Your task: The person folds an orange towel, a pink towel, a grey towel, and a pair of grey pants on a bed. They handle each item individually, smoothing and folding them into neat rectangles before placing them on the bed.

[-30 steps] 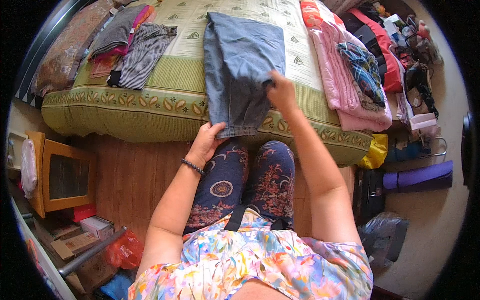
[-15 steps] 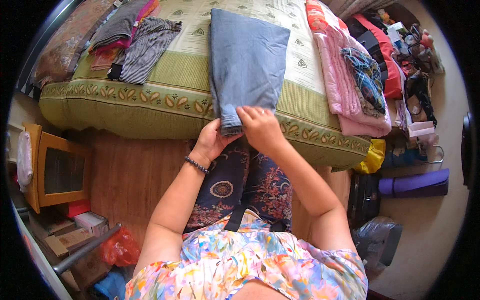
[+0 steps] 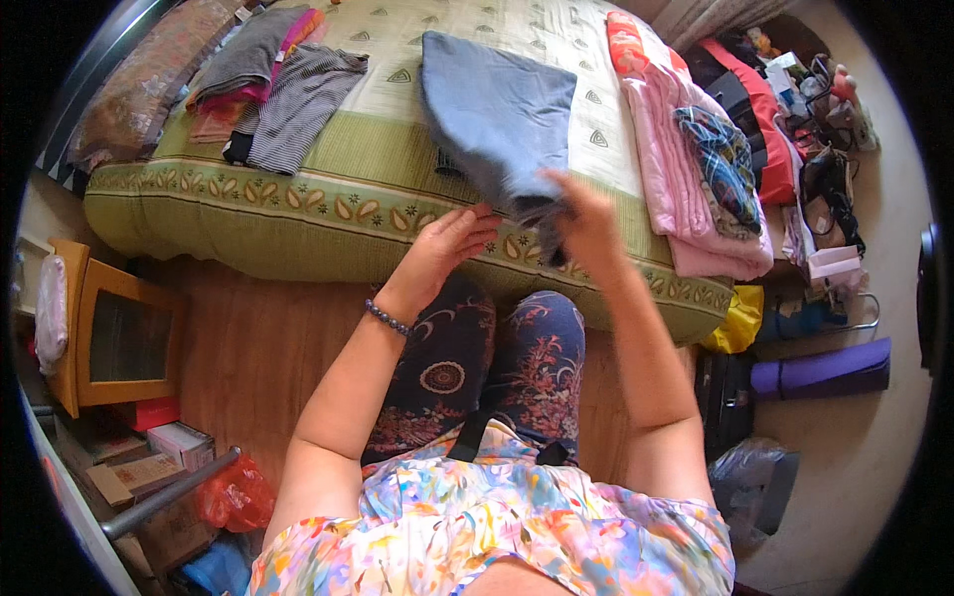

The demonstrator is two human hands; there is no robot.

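Observation:
A pair of folded blue jeans [image 3: 502, 109] lies on the bed, its wide part flat and its near end lifted and blurred. My right hand [image 3: 593, 221] is closed on that near end at its right side; the fingers are smeared by motion. My left hand [image 3: 452, 243], with a dark bead bracelet [image 3: 387, 317] at the wrist, is just left of the lifted end. Its fingers are stretched out and hold nothing. Another dark edge of the denim [image 3: 448, 164] shows under the jeans on the left.
The bed [image 3: 328, 214] has a green patterned border. On its left lie a striped garment [image 3: 303, 109], a grey folded garment [image 3: 238, 70] and a pillow [image 3: 149, 74]. At right are a pink quilt [image 3: 661, 139] and plaid cloth [image 3: 717, 164]. A wooden cabinet [image 3: 124, 333] stands at lower left.
My left hand has let go of the jeans' near end, its fingers now straight. My right hand has moved right, swinging that end rightward and up off the bed edge.

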